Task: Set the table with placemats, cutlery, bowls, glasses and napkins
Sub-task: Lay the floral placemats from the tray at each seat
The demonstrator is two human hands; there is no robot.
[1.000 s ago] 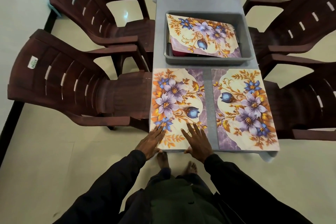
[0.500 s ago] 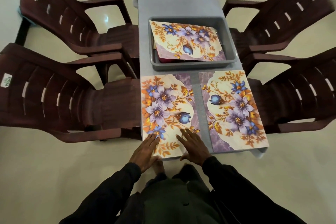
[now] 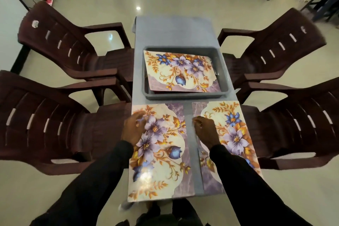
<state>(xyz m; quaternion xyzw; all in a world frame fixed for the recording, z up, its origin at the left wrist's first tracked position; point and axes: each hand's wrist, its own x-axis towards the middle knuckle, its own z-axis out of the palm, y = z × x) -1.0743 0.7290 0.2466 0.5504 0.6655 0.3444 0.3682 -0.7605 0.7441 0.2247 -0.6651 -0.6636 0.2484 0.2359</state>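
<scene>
L hand [image 3: 133,127] lies fingers spread, gripping nothing, on left placemat [image 3: 161,152], far-left part; R hand [image 3: 205,131] rests at right placemat [image 3: 236,134] inner edge, fingers bent, can't tell if pinching. Third placemat [image 3: 181,71] sits in grey tray [image 3: 183,95] beyond. Best: square both mats to table [image 3: 172,31] edge w/ light flat pressure, even gap

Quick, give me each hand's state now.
Left hand: open, resting on the left placemat.
Right hand: on the right placemat edge; grip cannot be told.
</scene>
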